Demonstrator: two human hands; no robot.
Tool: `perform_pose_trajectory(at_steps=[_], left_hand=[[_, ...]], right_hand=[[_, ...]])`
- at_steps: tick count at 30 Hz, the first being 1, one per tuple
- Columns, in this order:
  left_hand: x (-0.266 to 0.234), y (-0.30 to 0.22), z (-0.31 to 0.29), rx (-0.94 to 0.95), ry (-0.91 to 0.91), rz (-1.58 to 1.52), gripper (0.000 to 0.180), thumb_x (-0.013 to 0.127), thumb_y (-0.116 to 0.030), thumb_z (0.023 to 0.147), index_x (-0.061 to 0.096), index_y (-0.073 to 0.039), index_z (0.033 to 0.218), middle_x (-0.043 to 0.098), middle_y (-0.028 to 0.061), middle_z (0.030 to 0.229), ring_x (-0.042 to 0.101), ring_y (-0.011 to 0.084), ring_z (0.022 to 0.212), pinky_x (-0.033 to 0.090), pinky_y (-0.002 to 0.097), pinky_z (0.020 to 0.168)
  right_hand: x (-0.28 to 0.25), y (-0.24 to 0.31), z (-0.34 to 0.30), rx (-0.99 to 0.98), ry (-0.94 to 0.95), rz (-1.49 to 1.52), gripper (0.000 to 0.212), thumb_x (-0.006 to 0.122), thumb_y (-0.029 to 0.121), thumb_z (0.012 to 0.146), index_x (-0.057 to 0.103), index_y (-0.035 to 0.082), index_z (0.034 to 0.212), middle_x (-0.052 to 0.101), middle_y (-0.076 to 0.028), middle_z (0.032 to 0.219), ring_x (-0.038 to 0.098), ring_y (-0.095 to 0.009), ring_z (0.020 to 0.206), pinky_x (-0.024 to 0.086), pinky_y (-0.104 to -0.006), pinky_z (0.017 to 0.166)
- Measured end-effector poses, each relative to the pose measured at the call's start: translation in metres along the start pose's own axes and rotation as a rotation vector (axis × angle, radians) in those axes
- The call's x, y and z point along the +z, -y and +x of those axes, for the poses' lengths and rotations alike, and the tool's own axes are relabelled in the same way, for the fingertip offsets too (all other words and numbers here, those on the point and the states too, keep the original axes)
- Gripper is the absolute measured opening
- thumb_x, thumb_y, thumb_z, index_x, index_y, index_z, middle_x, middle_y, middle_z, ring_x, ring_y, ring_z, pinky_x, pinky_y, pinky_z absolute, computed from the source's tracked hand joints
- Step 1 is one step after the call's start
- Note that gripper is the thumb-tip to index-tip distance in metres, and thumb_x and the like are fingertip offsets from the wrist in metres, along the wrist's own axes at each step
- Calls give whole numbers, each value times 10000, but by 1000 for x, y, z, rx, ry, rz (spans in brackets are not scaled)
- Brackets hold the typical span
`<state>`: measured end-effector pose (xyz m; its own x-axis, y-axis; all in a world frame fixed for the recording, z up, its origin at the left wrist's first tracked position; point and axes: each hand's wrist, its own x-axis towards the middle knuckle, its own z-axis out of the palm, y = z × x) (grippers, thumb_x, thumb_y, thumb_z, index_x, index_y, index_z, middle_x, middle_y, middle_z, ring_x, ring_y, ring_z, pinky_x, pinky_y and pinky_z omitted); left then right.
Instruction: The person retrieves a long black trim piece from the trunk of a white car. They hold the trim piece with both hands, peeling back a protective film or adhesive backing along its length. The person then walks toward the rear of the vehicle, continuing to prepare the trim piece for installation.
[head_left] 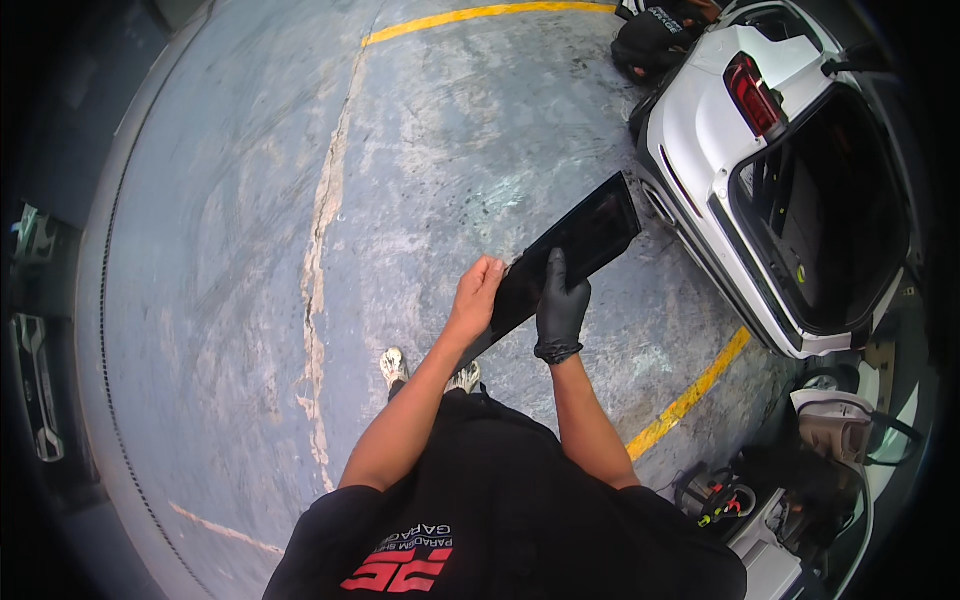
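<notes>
Cracked grey floor [230,250] lies under black panel [592,230] and white car [695,110].

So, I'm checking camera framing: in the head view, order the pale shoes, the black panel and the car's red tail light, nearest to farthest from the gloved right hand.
1. Black panel: touching, held by the gloved right hand.
2. Pale shoes: lower left.
3. Red tail light: upper right, on the white car.

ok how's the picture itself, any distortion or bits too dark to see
Head view: fisheye bowing at the top yellow line; black corners; floor well lit; panel nearly black, little surface detail; white car bright, its dark interior hard to read.
</notes>
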<state>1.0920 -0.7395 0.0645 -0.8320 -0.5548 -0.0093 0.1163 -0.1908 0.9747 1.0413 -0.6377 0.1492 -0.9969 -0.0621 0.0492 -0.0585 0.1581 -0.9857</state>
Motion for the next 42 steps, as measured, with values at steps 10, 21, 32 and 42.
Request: perform_pose_trajectory(at_steps=[10,21,32,42], left_hand=[[-11,1,-2,12,-110,93,372,545,-312,1052,555,-21,820,464,-31,695,422,82,676,375,291,609],[-15,-1,-8,-84,-168,288,396,539,-344,1058,573,-41,804,432,-87,698,369,51,663,318,280,578],[-23,4,-1,-18,22,183,348,544,-340,1059,563,-63,848,427,-96,726,372,41,688,326,249,610],[-25,3,-3,-147,138,-43,287,592,-297,1038,633,-25,957,555,-63,769,460,16,721,390,216,662]], right_hand=[[3,-2,-4,5,38,30,451,597,336,1026,701,-82,893,723,-100,764,634,-141,654,478,-344,617],[12,8,-8,-32,46,14,448,595,334,1028,699,-76,877,701,-76,736,615,-126,657,462,-333,600],[9,10,-3,8,61,-12,450,591,330,1030,699,-80,881,703,-70,731,607,-109,646,459,-325,596],[-2,1,3,58,80,-43,455,592,344,1025,700,-89,932,729,-103,807,633,-132,704,486,-339,660]])
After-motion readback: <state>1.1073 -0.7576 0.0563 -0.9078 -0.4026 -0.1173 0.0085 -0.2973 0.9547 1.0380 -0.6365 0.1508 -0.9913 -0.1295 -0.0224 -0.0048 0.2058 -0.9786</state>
